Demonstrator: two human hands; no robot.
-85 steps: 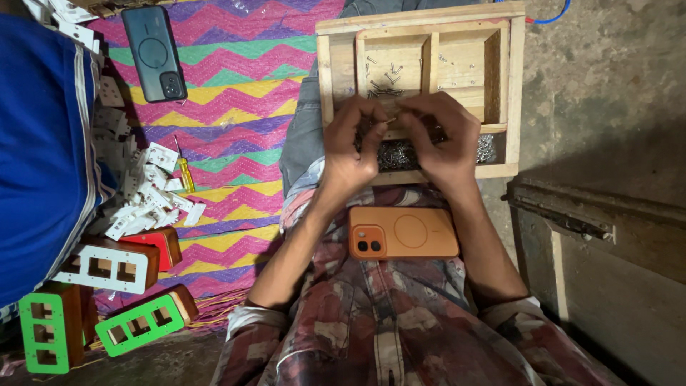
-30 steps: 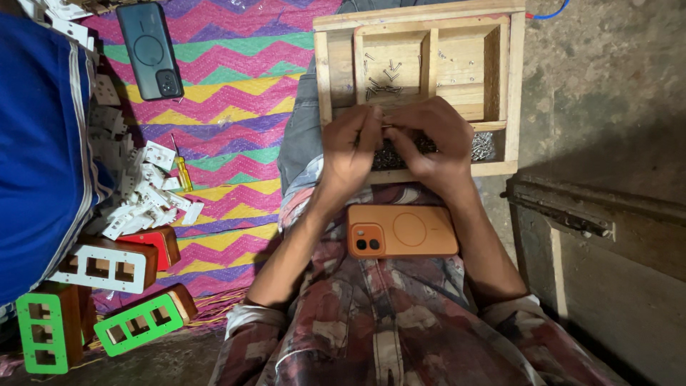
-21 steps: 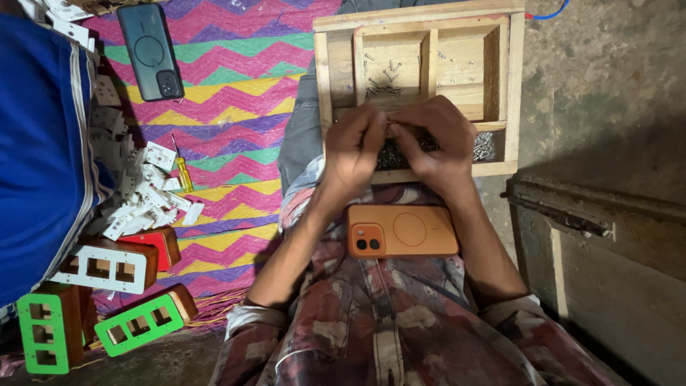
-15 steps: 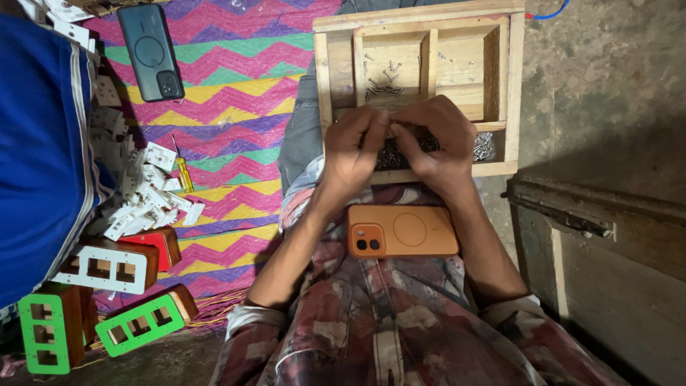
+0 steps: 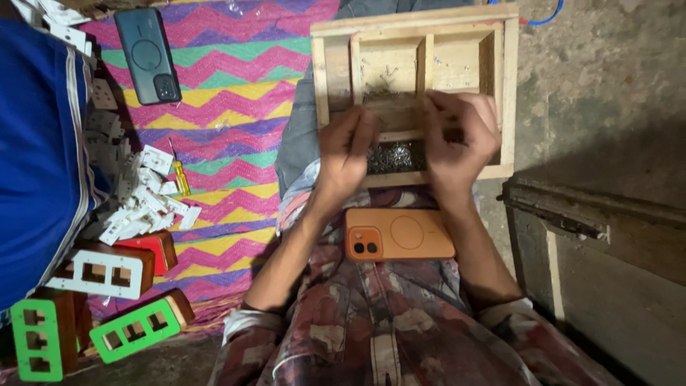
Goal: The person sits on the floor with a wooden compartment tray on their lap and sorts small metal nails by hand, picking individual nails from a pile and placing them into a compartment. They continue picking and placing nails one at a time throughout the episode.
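We see a mat (image 5: 236,107) striped in zigzags of pink, purple, yellow, green and orange. On it lies a dark grey-blue phone (image 5: 148,55), and a small screwdriver (image 5: 179,175) with a yellow handle. The wooden tray (image 5: 414,43) is pale tan, with a heap of dull silver-grey screws (image 5: 395,156) in one compartment. An orange phone (image 5: 400,234) rests on our shirt (image 5: 386,329), which is plaid in maroon, grey and cream. To our left we note bright blue cloth (image 5: 36,143) with a white stripe, a pile of white plastic parts (image 5: 139,207), and green (image 5: 136,330) and white (image 5: 100,271) frames on brown wooden blocks.
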